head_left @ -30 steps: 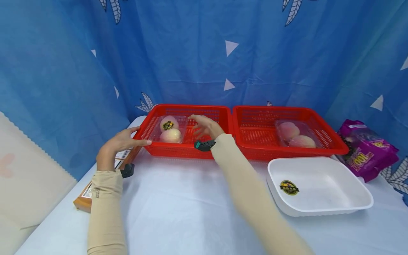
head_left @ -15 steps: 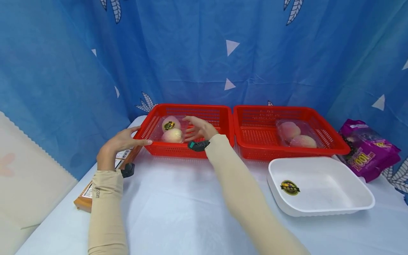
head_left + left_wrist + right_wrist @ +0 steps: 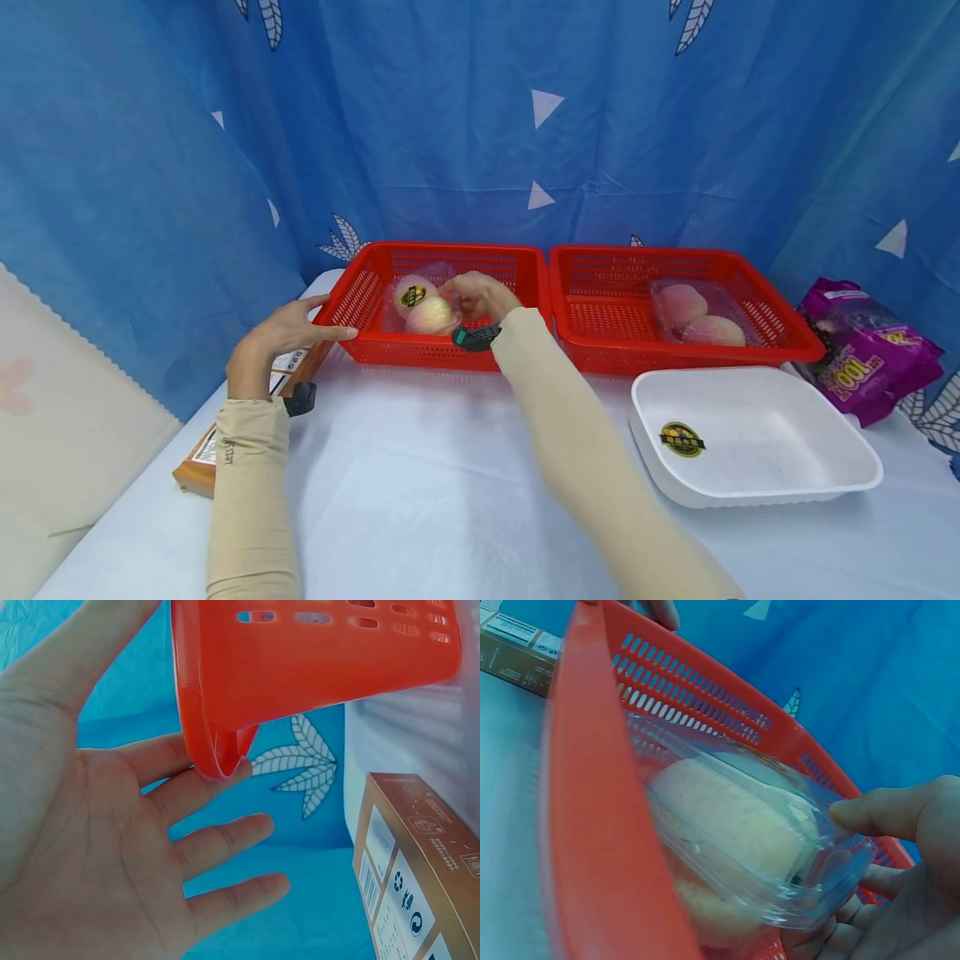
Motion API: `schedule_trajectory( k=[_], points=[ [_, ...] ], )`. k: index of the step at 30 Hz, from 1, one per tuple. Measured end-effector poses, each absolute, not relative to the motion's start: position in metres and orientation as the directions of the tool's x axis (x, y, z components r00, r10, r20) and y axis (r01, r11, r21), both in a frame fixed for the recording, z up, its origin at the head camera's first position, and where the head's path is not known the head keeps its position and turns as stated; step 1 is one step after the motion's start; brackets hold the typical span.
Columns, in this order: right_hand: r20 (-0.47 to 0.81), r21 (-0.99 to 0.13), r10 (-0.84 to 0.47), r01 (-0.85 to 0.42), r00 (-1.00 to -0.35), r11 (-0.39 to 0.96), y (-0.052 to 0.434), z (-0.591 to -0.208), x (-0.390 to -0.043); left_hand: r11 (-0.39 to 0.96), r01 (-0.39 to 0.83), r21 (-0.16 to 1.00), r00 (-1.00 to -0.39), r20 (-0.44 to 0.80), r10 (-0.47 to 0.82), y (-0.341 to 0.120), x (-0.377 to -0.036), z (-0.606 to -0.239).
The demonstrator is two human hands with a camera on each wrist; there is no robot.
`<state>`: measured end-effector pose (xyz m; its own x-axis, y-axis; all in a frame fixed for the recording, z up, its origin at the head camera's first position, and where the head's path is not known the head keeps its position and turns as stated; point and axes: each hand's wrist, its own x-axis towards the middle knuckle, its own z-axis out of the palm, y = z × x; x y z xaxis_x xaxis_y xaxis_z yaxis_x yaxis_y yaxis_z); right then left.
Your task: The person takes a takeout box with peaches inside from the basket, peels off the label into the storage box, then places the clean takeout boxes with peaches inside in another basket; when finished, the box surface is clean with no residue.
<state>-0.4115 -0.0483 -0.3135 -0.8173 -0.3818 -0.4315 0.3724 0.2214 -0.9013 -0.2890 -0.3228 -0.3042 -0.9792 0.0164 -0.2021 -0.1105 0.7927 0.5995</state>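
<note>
In the head view my left hand (image 3: 279, 340) rests at the left corner of a red plastic basket (image 3: 405, 353), its thumb along the front rim. The left wrist view shows that hand's fingers (image 3: 225, 838) extended, two of them meeting the rim. My right hand (image 3: 487, 293) reaches into the same basket and pinches the right edge of a clear clamshell pack of peaches (image 3: 431, 315). From the right wrist view, the thumb lies on top of the plastic pack (image 3: 735, 817) and the other fingers curl beneath. The pack sits tilted, with a black-and-yellow sticker on top.
A second red basket (image 3: 607, 360) with another pack of peaches (image 3: 712, 330) adjoins on the right. In front of it stands a white tray (image 3: 757, 442), with a purple bag (image 3: 862, 358) beyond. A brown box (image 3: 198, 475) lies under the left forearm.
My right hand has closed its fingers on the edge of the peach pack. The pack has shifted right and tilted inside the basket. My left hand has stayed at the corner.
</note>
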Motion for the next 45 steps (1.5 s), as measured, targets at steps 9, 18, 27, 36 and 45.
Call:
schedule_trajectory(
  k=[9,18,27,36,45],
  points=[
    [-0.321,-0.946,-0.425,0.265,-0.846,0.188,-0.025,-0.306,-0.416,0.796,-0.088,0.599,-0.98,-0.195,0.039,-0.32,-0.292,-0.304],
    [-0.213,-0.977,-0.459,0.18,-0.863,0.115,0.007,-0.285,-0.42,0.798,-0.081,0.598,-0.978,-0.2,0.051,-0.324,-0.29,-0.303],
    [-0.135,-0.991,-0.54,0.113,-0.831,0.074,0.045,-0.259,-0.403,0.81,-0.079,0.581,-0.977,-0.206,0.052,-0.328,-0.289,-0.306],
    [-0.058,-0.998,-0.586,0.06,-0.808,0.016,0.08,-0.237,-0.372,0.795,-0.08,0.602,-0.977,-0.206,0.057,-0.333,-0.291,-0.306],
    [-0.068,-0.993,-0.671,-0.013,-0.739,0.115,0.107,-0.242,-0.344,0.788,-0.083,0.61,-0.978,-0.203,0.055,-0.336,-0.29,-0.307]
  ],
)
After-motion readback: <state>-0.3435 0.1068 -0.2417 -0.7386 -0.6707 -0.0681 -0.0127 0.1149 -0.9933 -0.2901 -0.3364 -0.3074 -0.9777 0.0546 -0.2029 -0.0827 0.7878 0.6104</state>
